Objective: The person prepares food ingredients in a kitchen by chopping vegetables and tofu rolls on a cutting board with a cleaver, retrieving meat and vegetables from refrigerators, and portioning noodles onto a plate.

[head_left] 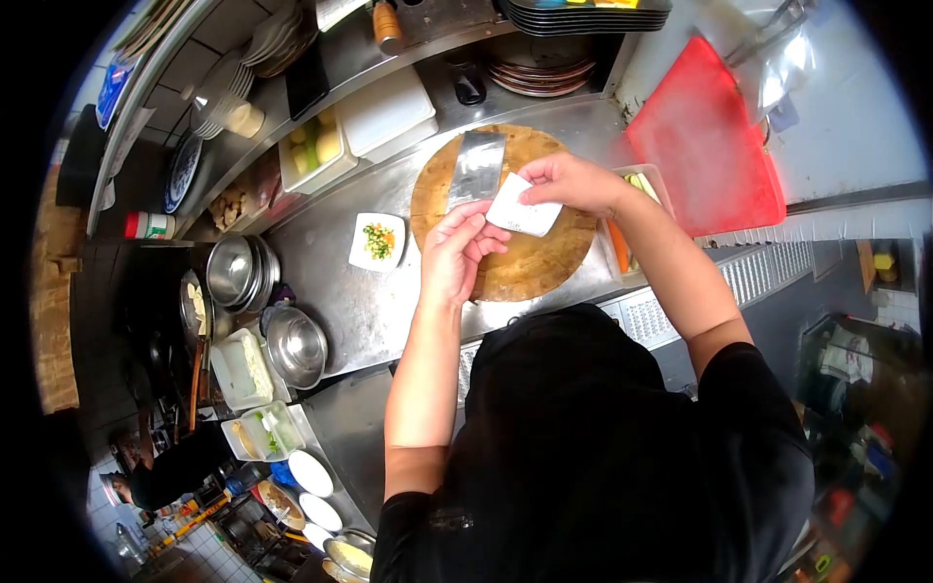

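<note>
My right hand (pixel 569 185) pinches a small white paper slip (pixel 525 209) with some faint writing near its lower edge. At the slip's left edge are the closed thumb and fingertips of my left hand (pixel 457 248). Both hands are above a round wooden chopping block (pixel 535 267). A cleaver (pixel 478 160) with a broad metal blade lies flat on the block, just beyond my left hand. To the left, a square white dish (pixel 377 243) holds chopped green and orange bits on the steel counter (pixel 321 233).
A red cutting board (pixel 705 146) leans at the right. Metal bowls (pixel 296 347) and plastic tubs (pixel 243 369) line the left side. White lidded containers (pixel 384 112) sit under the shelf (pixel 340 87) at the back. Another person (pixel 170 471) is at the lower left.
</note>
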A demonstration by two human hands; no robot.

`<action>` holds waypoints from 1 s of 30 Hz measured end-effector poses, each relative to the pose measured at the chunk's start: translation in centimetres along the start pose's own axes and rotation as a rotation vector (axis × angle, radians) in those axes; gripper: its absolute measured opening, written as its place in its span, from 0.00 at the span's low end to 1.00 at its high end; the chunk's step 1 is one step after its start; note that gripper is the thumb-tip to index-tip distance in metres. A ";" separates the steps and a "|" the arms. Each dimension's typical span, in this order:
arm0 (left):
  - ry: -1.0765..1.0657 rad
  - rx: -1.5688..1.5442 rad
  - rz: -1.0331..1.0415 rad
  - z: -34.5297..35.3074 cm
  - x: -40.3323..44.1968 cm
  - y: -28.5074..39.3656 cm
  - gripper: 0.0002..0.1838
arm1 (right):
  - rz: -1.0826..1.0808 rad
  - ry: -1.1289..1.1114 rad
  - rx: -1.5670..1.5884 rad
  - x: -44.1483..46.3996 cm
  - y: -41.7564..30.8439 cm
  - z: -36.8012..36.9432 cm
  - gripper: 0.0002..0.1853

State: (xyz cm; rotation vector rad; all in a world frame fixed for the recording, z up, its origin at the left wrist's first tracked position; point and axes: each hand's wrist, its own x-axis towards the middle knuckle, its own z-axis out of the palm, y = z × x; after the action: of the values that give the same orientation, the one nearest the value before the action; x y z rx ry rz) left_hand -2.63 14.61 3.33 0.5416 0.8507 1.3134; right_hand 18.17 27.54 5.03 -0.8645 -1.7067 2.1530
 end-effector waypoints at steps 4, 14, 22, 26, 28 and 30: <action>0.028 0.009 0.017 -1.7 -1.1 1.1 0.14 | -0.012 -0.047 -0.071 2.0 -1.1 2.1 0.15; 0.357 0.151 0.474 -6.7 -3.0 7.3 0.10 | -0.275 0.223 0.057 8.5 -3.7 12.2 0.09; 0.422 0.088 0.642 -9.1 -7.2 11.1 0.17 | -0.664 0.487 -0.249 16.4 -17.3 19.6 0.12; 0.449 0.070 0.558 -12.8 -9.6 8.8 0.17 | -0.855 0.570 -0.173 23.4 -25.4 19.1 0.12; 0.492 0.022 0.506 -15.1 -11.3 7.4 0.16 | -0.828 0.601 -0.112 26.0 -27.4 18.7 0.10; 0.568 -0.044 0.460 -17.2 -13.2 6.2 0.15 | -0.850 0.645 -0.087 27.9 -28.0 18.0 0.10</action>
State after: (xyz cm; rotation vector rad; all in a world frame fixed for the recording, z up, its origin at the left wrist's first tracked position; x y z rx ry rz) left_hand -20.42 1.02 0.85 0.3363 1.1999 1.9542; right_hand -18.90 36.13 25.97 -0.5871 -1.4412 1.0957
